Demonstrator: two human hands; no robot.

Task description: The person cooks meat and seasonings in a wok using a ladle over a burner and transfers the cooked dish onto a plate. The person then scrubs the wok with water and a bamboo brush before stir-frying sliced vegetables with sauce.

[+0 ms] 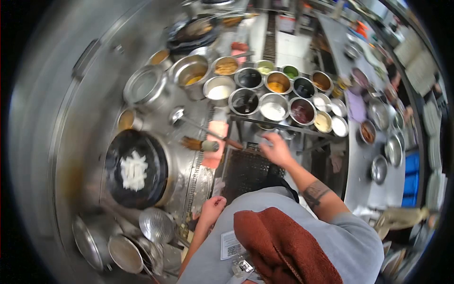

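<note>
My left hand (214,208) hangs low beside the stove's front edge, fingers curled in with nothing visible in them. In front of me my right hand (275,149) is raised near the condiment rack, its fingers loosely bent and apart, with nothing seen in it. Closest to it is the wooden handle end of a ladle (198,125), whose bowl lies on the steel counter. A bristle brush (201,144) lies across a pinkish cloth (215,150). At the left, a black wok (158,177) contains white strips (134,171) of food.
A steel rack holds several condiment pots, including one of dark red sauce (302,111). Large pots (190,73) stand behind the wok. A perforated skimmer (157,226) and a strainer (125,254) are at lower left. A steel worktable (376,189) with bowls runs along the right.
</note>
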